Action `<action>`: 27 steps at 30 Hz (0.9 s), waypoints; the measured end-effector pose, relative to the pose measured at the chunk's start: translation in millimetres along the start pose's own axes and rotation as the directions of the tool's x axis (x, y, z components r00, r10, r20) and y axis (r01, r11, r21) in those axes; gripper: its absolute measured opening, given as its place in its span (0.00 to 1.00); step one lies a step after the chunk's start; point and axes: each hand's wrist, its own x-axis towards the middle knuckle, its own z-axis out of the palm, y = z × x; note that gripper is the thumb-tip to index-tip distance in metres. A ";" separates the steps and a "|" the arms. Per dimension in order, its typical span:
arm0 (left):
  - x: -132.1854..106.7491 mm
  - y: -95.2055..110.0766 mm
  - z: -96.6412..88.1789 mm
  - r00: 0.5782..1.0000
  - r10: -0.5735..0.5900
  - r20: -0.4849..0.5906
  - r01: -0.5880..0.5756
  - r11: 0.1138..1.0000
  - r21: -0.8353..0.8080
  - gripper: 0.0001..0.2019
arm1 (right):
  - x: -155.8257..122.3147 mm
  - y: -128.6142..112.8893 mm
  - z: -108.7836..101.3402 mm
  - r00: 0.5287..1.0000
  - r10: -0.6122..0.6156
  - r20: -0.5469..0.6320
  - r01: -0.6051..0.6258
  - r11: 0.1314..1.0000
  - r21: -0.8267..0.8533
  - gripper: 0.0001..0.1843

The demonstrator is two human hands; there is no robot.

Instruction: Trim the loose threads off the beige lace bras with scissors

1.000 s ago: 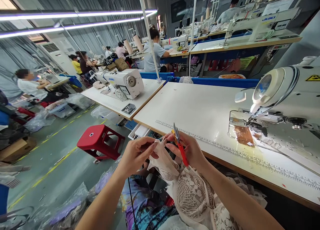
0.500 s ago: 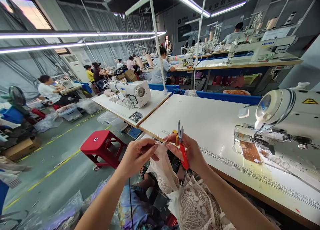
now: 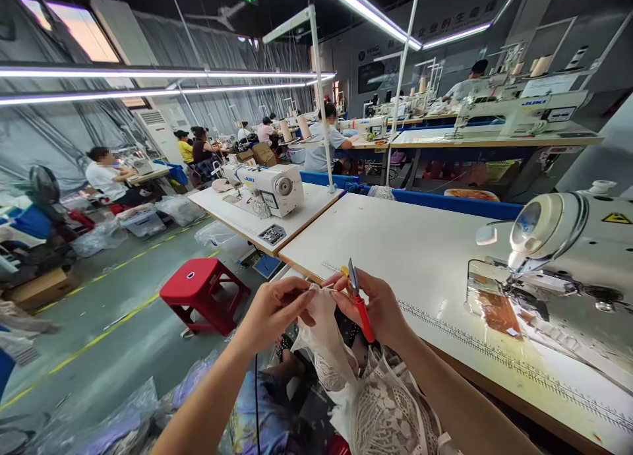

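Note:
A white lace bra (image 3: pixel 390 409) hangs below my hands, its cups down over my lap. My left hand (image 3: pixel 281 310) pinches the narrow upper edge of its fabric (image 3: pixel 320 320) between thumb and fingers. Close beside it, my right hand (image 3: pixel 373 303) grips the same edge with its fingertips. Tucked in that right hand are scissors (image 3: pixel 362 313) with red and yellow handles, blades pointing up and away from the fabric. The fingers partly hide the handles.
A white sewing table (image 3: pixel 395 244) with a printed ruler lies ahead, carrying a sewing machine (image 3: pixel 568 244) at right. Another sewing machine (image 3: pixel 271 188) stands beyond on the left. A red stool (image 3: pixel 198 283) is on the floor. Several people sit at machines farther back.
The view has shifted slightly. Both hands keep hold of the fabric edge and are closer together, and the scissors have tilted a little in my right hand.

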 end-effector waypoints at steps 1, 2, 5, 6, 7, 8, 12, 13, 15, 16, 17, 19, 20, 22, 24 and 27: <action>0.2 -1.6 -0.2 1.000 -0.015 0.000 0.015 1.000 -0.023 0.17 | 0.6 -1.6 -0.2 1.000 -0.004 -0.003 0.004 1.000 0.001 0.04; 0.7 -3.3 -0.3 0.999 -0.033 0.002 0.034 0.998 -0.057 0.18 | 0.8 -3.0 -0.3 1.000 -0.002 -0.010 0.002 1.000 0.000 0.04; 2.6 -8.1 0.5 0.996 -0.088 0.015 0.089 0.981 -0.170 0.21 | -0.5 -5.4 0.2 0.999 0.026 -0.028 -0.026 0.999 -0.023 0.04; 3.1 -9.1 1.1 0.995 -0.099 0.014 0.100 0.975 -0.197 0.22 | -1.6 -5.6 0.3 0.999 0.040 -0.029 -0.041 0.999 -0.029 0.03; 3.5 -9.7 1.8 0.994 -0.106 0.007 0.105 0.970 -0.220 0.22 | -2.9 -5.6 0.5 0.998 0.056 -0.032 -0.057 0.998 -0.032 0.04; 3.7 -9.9 2.6 0.994 -0.112 -0.002 0.109 0.965 -0.239 0.22 | -4.5 -5.2 0.6 0.997 0.074 -0.036 -0.075 0.997 -0.032 0.04; 3.1 -9.5 7.2 0.989 -0.148 0.025 0.149 0.937 -0.316 0.22 | -12.4 -3.4 1.0 0.988 0.143 -0.065 -0.146 0.989 -0.033 0.06; 2.9 -10.0 8.6 0.988 -0.153 0.039 0.157 0.931 -0.329 0.22 | -14.4 -3.5 1.2 0.985 0.157 -0.067 -0.160 0.987 -0.035 0.07; 2.4 -13.0 11.3 0.987 -0.151 0.051 0.159 0.921 -0.355 0.22 | -18.0 -5.0 1.1 0.981 0.187 -0.051 -0.189 0.981 -0.031 0.07; 2.2 -15.6 12.7 0.987 -0.149 0.054 0.158 0.915 -0.371 0.21 | -19.3 -6.3 0.4 0.978 0.205 -0.037 -0.206 0.978 -0.025 0.08; 1.9 -18.8 14.0 0.987 -0.148 0.060 0.160 0.908 -0.388 0.21 | -20.3 -7.8 -1.1 0.974 0.226 -0.017 -0.227 0.974 -0.020 0.10; 1.2 -26.5 16.4 0.985 -0.151 0.077 0.170 0.887 -0.430 0.20 | -20.4 -11.3 -7.5 0.959 0.277 0.059 -0.274 0.961 -0.048 0.13; 0.7 -30.3 17.4 0.985 -0.154 0.084 0.175 0.876 -0.449 0.20 | -19.5 -13.2 -12.6 0.947 0.300 0.112 -0.289 0.952 -0.102 0.14; -0.4 -36.5 19.3 0.982 -0.160 0.098 0.188 0.856 -0.481 0.19 | -15.8 -17.3 -25.8 0.920 0.325 0.219 -0.252 0.918 -0.305 0.18; -1.2 -39.4 20.9 0.980 -0.171 0.105 0.201 0.837 -0.509 0.19 | -10.4 -21.6 -40.1 0.887 0.353 0.297 -0.144 0.824 -0.548 0.21; -1.0 -37.6 23.1 0.975 -0.197 0.104 0.221 0.804 -0.552 0.19 | -1.9 -28.2 -55.6 0.827 0.432 0.361 0.014 0.625 -0.780 0.24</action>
